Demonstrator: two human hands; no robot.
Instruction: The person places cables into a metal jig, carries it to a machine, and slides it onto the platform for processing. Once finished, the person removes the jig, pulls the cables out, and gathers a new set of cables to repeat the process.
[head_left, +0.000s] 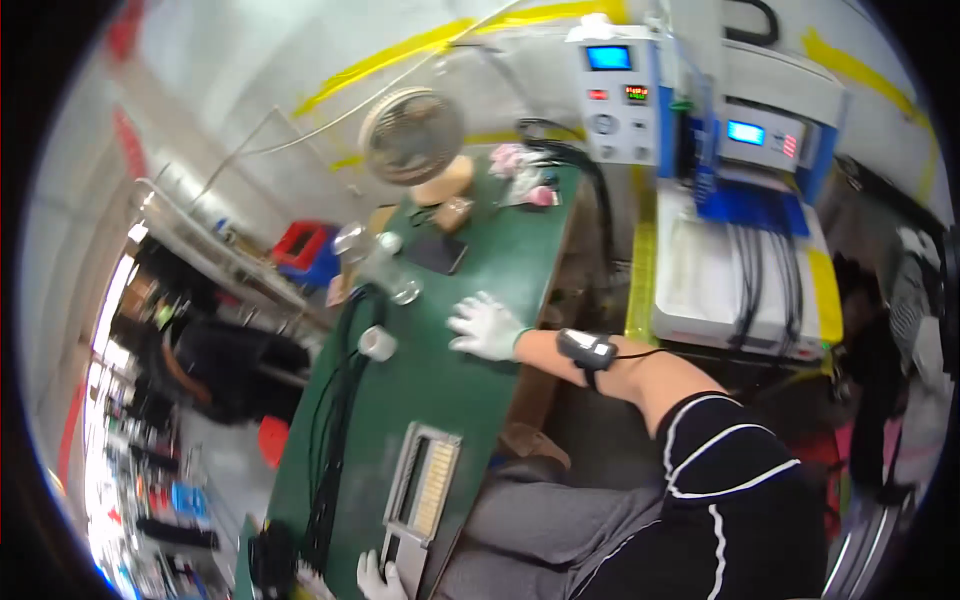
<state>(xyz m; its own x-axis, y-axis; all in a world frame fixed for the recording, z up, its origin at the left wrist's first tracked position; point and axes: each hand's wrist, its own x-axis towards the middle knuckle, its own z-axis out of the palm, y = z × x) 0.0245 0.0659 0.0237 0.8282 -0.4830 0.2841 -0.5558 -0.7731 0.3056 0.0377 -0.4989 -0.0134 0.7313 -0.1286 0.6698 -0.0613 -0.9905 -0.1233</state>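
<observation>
My right hand, in a white glove, lies flat with fingers spread on the green table near its right edge. It holds nothing. A black band device sits on that forearm. My left hand, also in a white glove, shows only partly at the lower edge. It is beside the near end of a grey metal tray holding rows of small tan parts. Whether it grips the tray is not visible. A white tape roll lies left of my right hand.
A clear plastic bottle, a black pad and a small desk fan stand at the table's far end. Black cables run along the left side. Grey units with blue displays and a white machine stand to the right.
</observation>
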